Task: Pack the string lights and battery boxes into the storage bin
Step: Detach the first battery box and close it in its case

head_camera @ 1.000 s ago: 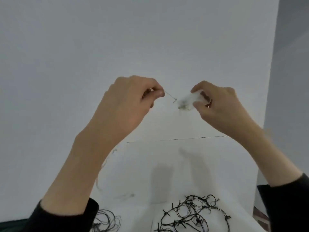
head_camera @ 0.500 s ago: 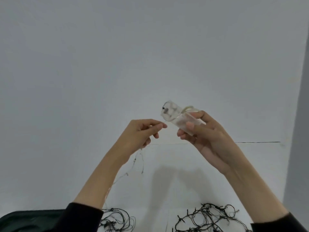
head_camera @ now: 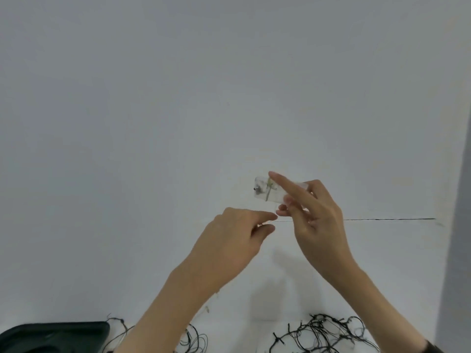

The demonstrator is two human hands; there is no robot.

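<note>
White wall; right hand [head_camera: 316,215] fingers now hold battery box [head_camera: 270,189] higher; left hand [head_camera: 237,240] fingers pinched, contents unclear.

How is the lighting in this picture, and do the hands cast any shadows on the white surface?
Head view: soft, even light, no glare; faint grey shadows lie on the white surface below the left hand and the right hand; the clear battery box looks slightly blurred, its thin wire hard to see; the black string lights stay sharp.

clear battery box [head_camera: 270,189] held aloft; black string lights [head_camera: 318,333] tangled below.
</note>
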